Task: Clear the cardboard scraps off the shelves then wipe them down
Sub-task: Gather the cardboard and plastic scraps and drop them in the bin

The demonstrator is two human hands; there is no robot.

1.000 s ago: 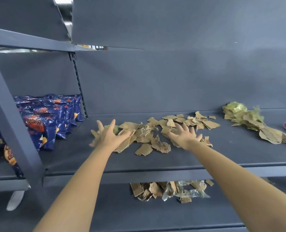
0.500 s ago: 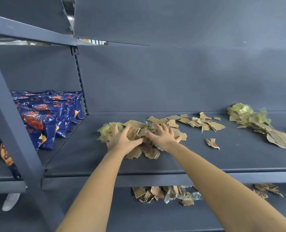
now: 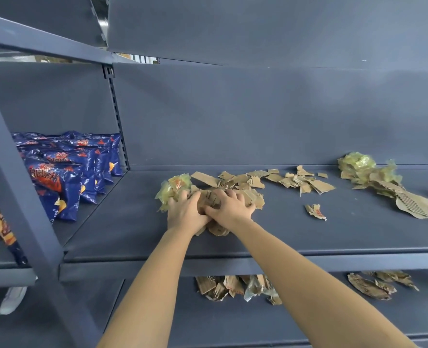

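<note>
My left hand and right hand are side by side on the shelf. My fingers curl round the scraps and squeeze them between both hands. Yellow wrap lies at the left of them, touching my left fingers. More bits lie behind. One small bit lies alone to the right. A far heap sits well off to the right. Blue bags stand on the left. Low scraps lie on the shelf below.

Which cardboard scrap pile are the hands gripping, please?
The leftmost pile on the middle shelf: left hand and right hand curl round it; others lie untouched.
</note>
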